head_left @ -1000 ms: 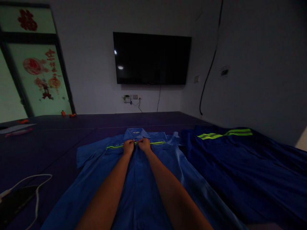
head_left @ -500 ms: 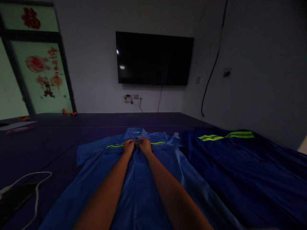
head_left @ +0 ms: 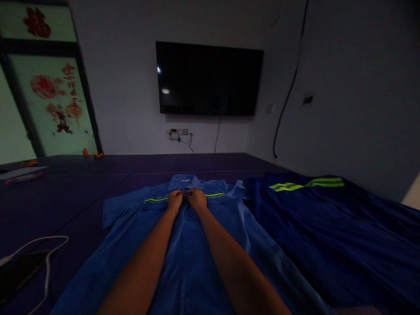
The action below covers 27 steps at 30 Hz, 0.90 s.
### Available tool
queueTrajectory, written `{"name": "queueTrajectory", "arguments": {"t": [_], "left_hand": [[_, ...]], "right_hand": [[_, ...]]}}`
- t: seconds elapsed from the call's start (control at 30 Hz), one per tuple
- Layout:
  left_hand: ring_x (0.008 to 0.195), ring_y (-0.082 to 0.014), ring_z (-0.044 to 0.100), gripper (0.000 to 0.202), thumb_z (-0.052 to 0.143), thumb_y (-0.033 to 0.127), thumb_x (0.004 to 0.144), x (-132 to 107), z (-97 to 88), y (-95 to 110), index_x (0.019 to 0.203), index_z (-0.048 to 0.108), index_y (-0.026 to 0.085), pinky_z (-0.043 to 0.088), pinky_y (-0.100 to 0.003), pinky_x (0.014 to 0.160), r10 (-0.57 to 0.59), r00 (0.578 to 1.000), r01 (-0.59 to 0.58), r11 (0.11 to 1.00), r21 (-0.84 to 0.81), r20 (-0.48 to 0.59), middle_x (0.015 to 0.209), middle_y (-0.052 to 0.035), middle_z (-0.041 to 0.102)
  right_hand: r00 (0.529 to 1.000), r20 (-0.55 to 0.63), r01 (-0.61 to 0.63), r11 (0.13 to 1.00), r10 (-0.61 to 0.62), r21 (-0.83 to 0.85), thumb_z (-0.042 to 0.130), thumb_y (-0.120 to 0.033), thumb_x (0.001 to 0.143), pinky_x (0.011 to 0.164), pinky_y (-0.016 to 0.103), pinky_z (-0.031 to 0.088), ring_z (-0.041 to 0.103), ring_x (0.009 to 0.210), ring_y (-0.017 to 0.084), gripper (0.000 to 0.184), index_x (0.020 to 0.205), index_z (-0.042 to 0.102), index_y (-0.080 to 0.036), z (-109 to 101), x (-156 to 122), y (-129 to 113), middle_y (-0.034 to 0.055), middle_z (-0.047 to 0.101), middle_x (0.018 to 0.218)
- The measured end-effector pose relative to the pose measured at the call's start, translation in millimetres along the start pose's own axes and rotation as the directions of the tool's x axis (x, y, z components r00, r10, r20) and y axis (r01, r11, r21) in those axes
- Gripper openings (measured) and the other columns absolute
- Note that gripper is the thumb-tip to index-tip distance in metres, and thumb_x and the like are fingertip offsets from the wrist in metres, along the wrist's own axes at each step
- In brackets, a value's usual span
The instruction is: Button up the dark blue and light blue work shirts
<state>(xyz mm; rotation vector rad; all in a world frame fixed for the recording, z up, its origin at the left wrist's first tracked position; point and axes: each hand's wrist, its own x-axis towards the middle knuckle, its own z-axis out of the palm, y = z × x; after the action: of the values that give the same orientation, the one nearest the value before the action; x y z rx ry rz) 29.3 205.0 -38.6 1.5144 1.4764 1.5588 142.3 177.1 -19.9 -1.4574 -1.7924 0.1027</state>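
Note:
A blue short-sleeved work shirt (head_left: pixel 193 245) with a yellow-green stripe across its chest lies spread out, collar (head_left: pixel 184 181) away from me. Both arms reach over it to the front placket just below the collar. My left hand (head_left: pixel 175 200) is closed, its fingertips pinching the placket edge at stripe height. Right beside it, my right hand (head_left: pixel 197 200) is closed too, gripping the other side of the placket. The fingertips nearly meet; whatever small fastening lies between them is too dark and small to make out.
Dark blue garment (head_left: pixel 315 218) with yellow-green bands lies to the right. At the lower left are a dark phone-like slab (head_left: pixel 21 273) and a white cable (head_left: pixel 47 267). Small orange objects (head_left: pixel 97 155) sit near the glass door (head_left: pixel 54 105). A television (head_left: pixel 210 78) hangs on the far wall.
Both hands stay at the same spot on the placket, with only slight finger movement. The whole view has shifted a little.

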Motion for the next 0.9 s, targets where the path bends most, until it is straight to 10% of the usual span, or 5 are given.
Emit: {"name": "queueTrajectory", "arguments": {"t": [0.9], "left_hand": [[0.052, -0.0125, 0.050, 0.020, 0.052, 0.025, 0.064, -3, -4.3, 5, 0.049, 0.060, 0.013, 0.030, -0.021, 0.048, -0.018, 0.999, 0.013, 0.995, 0.103, 0.051, 0.050, -0.0023, 0.056]], "right_hand": [[0.991, 0.134, 0.018, 0.983, 0.007, -0.182, 0.050, -0.023, 0.078, 0.077, 0.020, 0.041, 0.059, 0.091, 0.015, 0.024, 0.096, 0.065, -0.025, -13, -4, -12, 0.0023, 0.066, 0.095]]}}
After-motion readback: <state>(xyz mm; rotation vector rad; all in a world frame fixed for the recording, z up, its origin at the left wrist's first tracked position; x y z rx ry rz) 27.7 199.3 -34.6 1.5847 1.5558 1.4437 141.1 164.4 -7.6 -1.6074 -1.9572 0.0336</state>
